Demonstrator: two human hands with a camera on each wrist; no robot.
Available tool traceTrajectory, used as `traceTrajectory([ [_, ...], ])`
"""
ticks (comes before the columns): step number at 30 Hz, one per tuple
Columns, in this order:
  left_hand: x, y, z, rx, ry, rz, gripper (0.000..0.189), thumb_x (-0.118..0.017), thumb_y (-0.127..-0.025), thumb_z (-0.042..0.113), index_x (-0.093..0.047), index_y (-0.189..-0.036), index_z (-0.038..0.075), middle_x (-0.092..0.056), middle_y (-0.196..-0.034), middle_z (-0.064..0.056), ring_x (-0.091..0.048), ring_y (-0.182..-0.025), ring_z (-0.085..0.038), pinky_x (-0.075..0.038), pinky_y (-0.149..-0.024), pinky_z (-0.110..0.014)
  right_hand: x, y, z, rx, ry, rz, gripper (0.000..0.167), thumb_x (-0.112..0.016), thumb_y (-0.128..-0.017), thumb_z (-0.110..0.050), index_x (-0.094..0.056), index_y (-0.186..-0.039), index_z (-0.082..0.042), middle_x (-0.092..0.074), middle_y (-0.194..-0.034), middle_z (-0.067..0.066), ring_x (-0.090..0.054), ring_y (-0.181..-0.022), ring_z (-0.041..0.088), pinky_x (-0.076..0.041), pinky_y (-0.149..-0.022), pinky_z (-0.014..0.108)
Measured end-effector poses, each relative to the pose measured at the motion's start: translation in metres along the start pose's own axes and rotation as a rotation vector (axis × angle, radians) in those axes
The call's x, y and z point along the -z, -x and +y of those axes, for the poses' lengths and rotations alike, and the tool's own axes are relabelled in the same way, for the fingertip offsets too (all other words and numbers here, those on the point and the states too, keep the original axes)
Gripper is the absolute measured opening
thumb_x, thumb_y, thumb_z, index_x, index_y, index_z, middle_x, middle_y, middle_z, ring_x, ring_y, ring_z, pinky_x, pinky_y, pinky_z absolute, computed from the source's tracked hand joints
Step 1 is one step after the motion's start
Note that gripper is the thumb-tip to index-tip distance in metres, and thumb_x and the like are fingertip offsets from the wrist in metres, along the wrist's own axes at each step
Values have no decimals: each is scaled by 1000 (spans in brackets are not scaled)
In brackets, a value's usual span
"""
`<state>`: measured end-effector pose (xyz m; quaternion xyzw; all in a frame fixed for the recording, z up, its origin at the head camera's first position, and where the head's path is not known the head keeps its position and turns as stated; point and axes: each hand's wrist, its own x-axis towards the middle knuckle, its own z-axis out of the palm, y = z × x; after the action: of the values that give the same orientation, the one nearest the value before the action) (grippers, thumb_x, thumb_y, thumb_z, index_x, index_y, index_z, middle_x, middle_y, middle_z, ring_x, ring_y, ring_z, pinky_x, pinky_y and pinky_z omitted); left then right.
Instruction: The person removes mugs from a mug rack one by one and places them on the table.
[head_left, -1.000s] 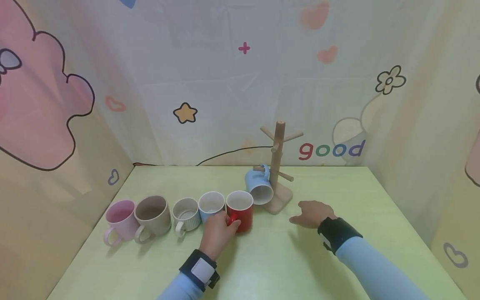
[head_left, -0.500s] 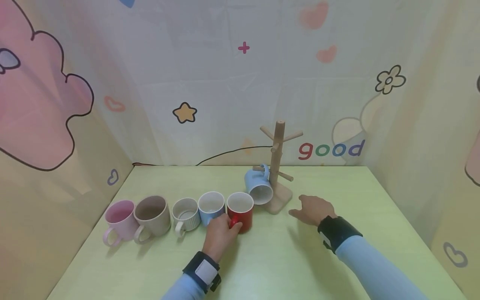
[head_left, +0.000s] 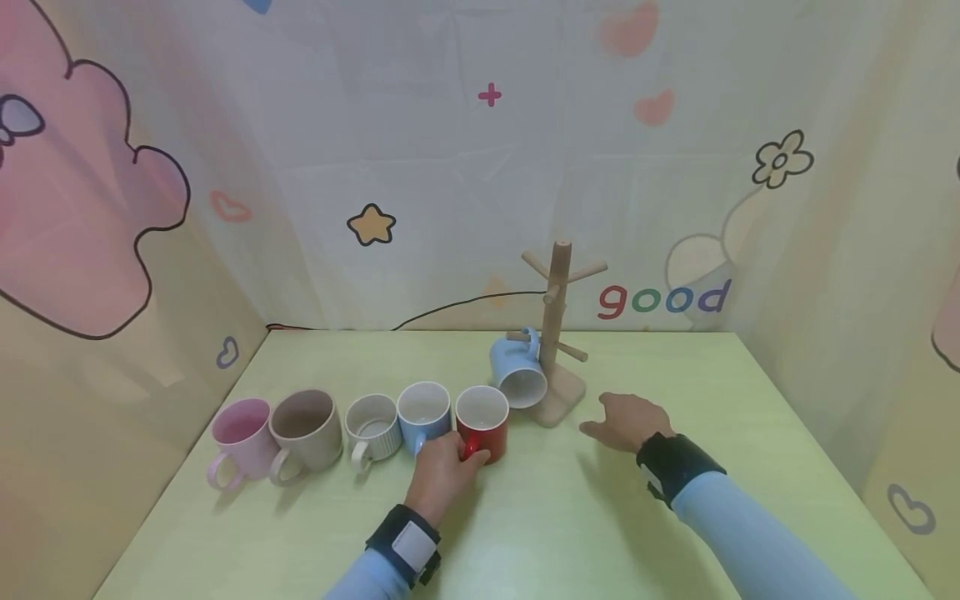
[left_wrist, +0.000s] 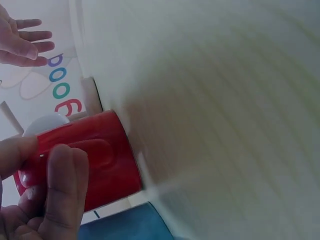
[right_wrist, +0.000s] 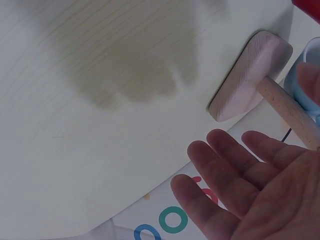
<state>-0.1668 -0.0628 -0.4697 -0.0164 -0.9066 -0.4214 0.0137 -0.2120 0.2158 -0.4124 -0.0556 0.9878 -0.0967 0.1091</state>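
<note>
My left hand [head_left: 437,475] pinches the handle of a red mug [head_left: 491,437] with a white inside, thumb and fingers on either side of it. In the left wrist view the red mug [left_wrist: 117,165] fills the lower left, its handle partly hidden by the fingers. The mug stands upright at the right end of a row. To the right, my right hand [head_left: 628,422] hovers over the table, holding nothing; the right wrist view shows its fingers extended beside the wooden mug tree [right_wrist: 250,75]. A light blue mug [head_left: 512,360] hangs tilted by its handle on a low peg.
Left of the red mug stand a blue mug [head_left: 408,425], a small ribbed white cup [head_left: 380,437], a taupe mug [head_left: 321,442] and a pink mug [head_left: 253,450]. Behind the row, the mug tree [head_left: 557,329] has several bare pegs. A printed curtain [head_left: 420,275] borders the table.
My left hand has shifted slightly right and down at the red mug's handle, and the mug sits a touch further right. My right hand has moved up slightly.
</note>
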Motion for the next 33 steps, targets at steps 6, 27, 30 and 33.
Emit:
traceTrajectory([
  [6, 4, 0, -1, -45, -18, -9, 29, -81, -84, 25, -59, -73, 9, -53, -62, -1, -50, -60, -17, -40, -54, -27, 0, -3, -1, 8, -7, 38, 65, -65, -93, -44, -54, -134, 6, -65, -118, 26, -62, -108, 42, -49, -89, 60],
  [27, 48, -20, 31, -195, -399, 125, 40, -73, -86, 51, -63, -79, 13, -51, -61, 4, -49, -57, -15, -39, -49, -29, 22, -13, -14, 2, -130, 263, 66, -55, -97, -50, -52, -137, 3, -66, -119, 25, -63, -106, 42, -53, -83, 57],
  [30, 54, -25, 36, -209, -413, 127, 40, -72, -87, 50, -65, -85, 10, -53, -65, 2, -50, -60, -16, -40, -51, -29, 25, -13, -16, 4, -142, 289, 63, -55, -98, -48, -53, -136, 3, -67, -115, 23, -64, -102, 40, -54, -82, 55],
  [33, 58, -31, 40, -231, -455, 143, 41, -72, -87, 50, -67, -87, 9, -56, -71, -1, -51, -65, -18, -43, -52, -30, 28, -13, -18, 5, -157, 311, 59, -55, -99, -45, -54, -134, 2, -68, -113, 22, -65, -100, 39, -54, -80, 54],
])
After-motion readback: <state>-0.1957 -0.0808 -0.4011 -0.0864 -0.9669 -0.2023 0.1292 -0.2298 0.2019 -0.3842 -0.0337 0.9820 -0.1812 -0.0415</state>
